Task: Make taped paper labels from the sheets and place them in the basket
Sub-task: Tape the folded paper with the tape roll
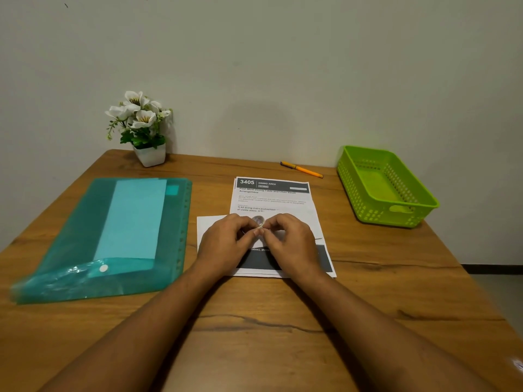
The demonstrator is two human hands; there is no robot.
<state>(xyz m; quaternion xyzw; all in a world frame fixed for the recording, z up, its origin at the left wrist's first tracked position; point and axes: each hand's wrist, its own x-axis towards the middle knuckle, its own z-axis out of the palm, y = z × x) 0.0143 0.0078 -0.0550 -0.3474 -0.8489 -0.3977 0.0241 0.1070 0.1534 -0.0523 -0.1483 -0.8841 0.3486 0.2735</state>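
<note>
Tape roll (259,221): pinched by my left hand (226,240) and right hand (290,243), fingers (244,225) of both curled on it, above printed sheet (271,199) at middle of bench (254,321). Step, likely: find tape end; hold roll steady, pick gently with nail. Green basket (387,190): far right, well apart.

The surface (283,321) is wood-grained, warm brown with dark veins and a soft satin sheen; the folder (73,244) is translucent teal plastic, glossy and creased near its flap; the pale sheet (133,219) showing through it looks matt; the printed sheet (283,199) is matt white paper with dark inked bands; the basket (376,213) is smooth, perforated lime-green plastic; the pen (301,169) is orange plastic; the tape roll (259,221) looks clear and shiny; the wall (283,66) is matt.
</note>
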